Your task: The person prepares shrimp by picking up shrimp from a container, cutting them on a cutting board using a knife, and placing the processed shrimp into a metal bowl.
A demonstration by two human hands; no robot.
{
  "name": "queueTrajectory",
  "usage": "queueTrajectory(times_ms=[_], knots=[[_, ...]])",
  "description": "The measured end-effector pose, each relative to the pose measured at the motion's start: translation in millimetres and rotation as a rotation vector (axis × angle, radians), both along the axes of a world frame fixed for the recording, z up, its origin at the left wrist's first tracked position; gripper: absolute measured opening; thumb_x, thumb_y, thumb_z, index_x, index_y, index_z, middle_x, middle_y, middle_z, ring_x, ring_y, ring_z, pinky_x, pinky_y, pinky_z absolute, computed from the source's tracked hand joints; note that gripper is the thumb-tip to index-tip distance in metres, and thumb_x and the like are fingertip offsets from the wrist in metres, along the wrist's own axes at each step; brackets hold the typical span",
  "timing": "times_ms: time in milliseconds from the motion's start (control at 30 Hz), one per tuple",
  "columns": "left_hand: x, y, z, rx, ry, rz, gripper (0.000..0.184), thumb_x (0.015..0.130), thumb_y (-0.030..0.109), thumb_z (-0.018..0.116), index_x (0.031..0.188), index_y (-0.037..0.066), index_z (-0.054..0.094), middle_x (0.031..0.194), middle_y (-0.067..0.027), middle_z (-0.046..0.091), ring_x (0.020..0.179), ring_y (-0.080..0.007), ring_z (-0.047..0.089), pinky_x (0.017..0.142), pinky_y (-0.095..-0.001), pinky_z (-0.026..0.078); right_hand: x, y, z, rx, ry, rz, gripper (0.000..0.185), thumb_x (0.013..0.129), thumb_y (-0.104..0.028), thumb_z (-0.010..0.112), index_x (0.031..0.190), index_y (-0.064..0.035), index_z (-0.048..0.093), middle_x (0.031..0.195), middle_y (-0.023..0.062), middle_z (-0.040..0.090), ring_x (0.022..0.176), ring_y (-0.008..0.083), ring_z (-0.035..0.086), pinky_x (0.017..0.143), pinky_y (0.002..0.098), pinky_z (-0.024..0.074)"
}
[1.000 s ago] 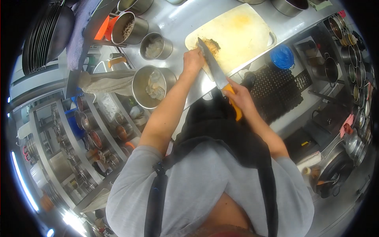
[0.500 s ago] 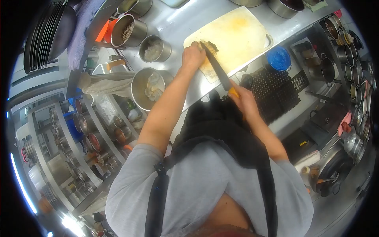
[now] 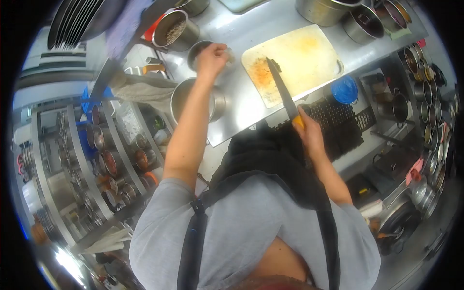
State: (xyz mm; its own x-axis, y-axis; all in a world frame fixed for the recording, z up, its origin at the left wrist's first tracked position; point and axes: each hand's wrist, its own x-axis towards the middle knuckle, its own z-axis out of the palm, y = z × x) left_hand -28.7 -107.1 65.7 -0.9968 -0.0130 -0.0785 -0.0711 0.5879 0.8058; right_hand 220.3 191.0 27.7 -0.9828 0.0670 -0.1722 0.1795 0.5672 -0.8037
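Observation:
My right hand (image 3: 311, 130) is closed around the yellow handle of a long kitchen knife (image 3: 284, 91). Its blade lies over the left part of a pale, orange-stained cutting board (image 3: 314, 63), with the tip by a small dark chopped heap (image 3: 275, 65). My left hand (image 3: 211, 59) is above the right side of a small metal pot (image 3: 194, 49), fingers curled around a pale, whitish piece (image 3: 229, 56), too blurred to name. Below my left forearm stands a larger metal pot (image 3: 179, 102), partly covered by the arm.
Behind the small pot is a metal pot (image 3: 178, 35) of small beige pieces. More metal pots (image 3: 362, 25) line the counter's back right. A cloth (image 3: 145, 94) hangs at the left. Below the counter edge are a blue-covered container (image 3: 344, 90) and a black perforated mat (image 3: 333, 125).
My left hand has left the cutting board and moved left to the small pot. The right hand still holds the knife over the board. The view has shifted, and less dark chopped stuff shows.

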Motion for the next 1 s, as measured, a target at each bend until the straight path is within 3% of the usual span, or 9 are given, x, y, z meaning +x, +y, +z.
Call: queueTrajectory(times_ms=[100,300,400,467,500,567,733,867,1000], knots=[[4.3,-41.5,37.8,-0.173,0.198,0.033,0.025,0.083,0.014,0.068,0.106,0.005,0.073,0.092,-0.0114,0.074,0.084,-0.0176,0.070,0.078,-0.0306,0.054,-3.4,-5.8,11.6,0.059,-0.051,0.010,0.054,0.086,-0.013,0.074,0.136,-0.0049,0.057,0.116,0.0255,0.066,0.105,0.0396,0.066,0.087,0.0393,0.0513],[31.3,-100.7,48.2,-0.465,0.107,-0.173,0.031,0.086,0.025,0.066,0.109,0.004,0.072,0.097,-0.0180,0.073,0.093,-0.0315,0.071,0.082,-0.0393,0.054,-6.0,-7.9,9.6,0.054,-0.063,-0.025,0.048,0.086,-0.014,0.074,0.131,-0.0036,0.061,0.106,0.0276,0.069,0.100,0.0396,0.069,0.083,0.0399,0.0528],[52.5,-109.2,21.8,-0.606,-0.054,-0.347,0.027,0.084,0.022,0.064,0.103,0.005,0.074,0.098,-0.0191,0.073,0.092,-0.0331,0.071,0.084,-0.0416,0.055,-6.6,-8.3,6.7,0.088,-0.055,0.000,0.045,0.086,-0.013,0.073,0.128,-0.0023,0.063,0.105,0.0265,0.069,0.099,0.0388,0.069,0.082,0.0394,0.0529],[65.6,-108.6,-22.8,-0.888,-0.222,-0.481,0.024,0.085,0.015,0.059,0.103,0.003,0.070,0.097,-0.0189,0.072,0.092,-0.0353,0.069,0.085,-0.0447,0.056,-7.1,-8.8,8.3,0.100,-0.066,0.011,0.043,0.086,-0.013,0.073,0.127,-0.0015,0.064,0.105,0.0262,0.070,0.098,0.0386,0.069,0.083,0.0392,0.0529],[70.3,-111.2,-41.6,-0.884,-0.217,-0.476,0.024,0.085,0.015,0.059,0.103,0.003,0.070,0.097,-0.0189,0.072,0.092,-0.0353,0.069,0.085,-0.0447,0.056,-7.3,-10.0,10.2,0.127,-0.056,0.014,0.041,0.086,-0.013,0.073,0.124,-0.0007,0.064,0.105,0.0260,0.070,0.097,0.0389,0.069,0.082,0.0392,0.0529],[81.1,-109.1,-61.2,-0.936,0.121,-0.413,0.023,0.091,0.013,0.052,0.104,0.000,0.066,0.094,-0.0209,0.071,0.092,-0.0377,0.068,0.080,-0.0437,0.058,-7.4,-10.6,11.3,0.158,-0.048,0.014,0.038,0.086,-0.012,0.073,0.122,0.0001,0.065,0.105,0.0258,0.070,0.097,0.0392,0.069,0.082,0.0392,0.0530],[83.7,-109.8,-68.7,-1.019,0.095,-0.485,0.024,0.094,0.010,0.047,0.110,-0.001,0.061,0.091,-0.0177,0.071,0.093,-0.0359,0.068,0.076,-0.0449,0.058,-1.8,-8.3,-4.6,0.176,0.124,0.006,0.033,0.088,-0.018,0.067,0.119,-0.0062,0.066,0.103,0.0223,0.067,0.096,0.0433,0.064,0.081,0.0464,0.0517],[81.2,-106.1,-51.5,-0.969,0.057,-0.407,0.023,0.092,0.013,0.051,0.098,-0.003,0.067,0.089,-0.0207,0.071,0.090,-0.0369,0.069,0.077,-0.0464,0.057,-4.5,-16.3,9.6,0.202,0.114,0.027,0.038,0.083,-0.011,0.074,0.119,-0.0027,0.066,0.102,0.0220,0.068,0.095,0.0410,0.065,0.082,0.0436,0.0520],[76.2,-115.8,-20.5,-0.819,-0.022,-0.305,0.025,0.087,0.019,0.056,0.092,0.003,0.074,0.092,-0.0222,0.071,0.088,-0.0391,0.069,0.081,-0.0468,0.056,-10.4,-1.7,-4.3,0.293,0.100,0.134,0.033,0.087,-0.016,0.065,0.120,-0.0113,0.066,0.102,0.0193,0.067,0.095,0.0414,0.064,0.081,0.0483,0.0513]])
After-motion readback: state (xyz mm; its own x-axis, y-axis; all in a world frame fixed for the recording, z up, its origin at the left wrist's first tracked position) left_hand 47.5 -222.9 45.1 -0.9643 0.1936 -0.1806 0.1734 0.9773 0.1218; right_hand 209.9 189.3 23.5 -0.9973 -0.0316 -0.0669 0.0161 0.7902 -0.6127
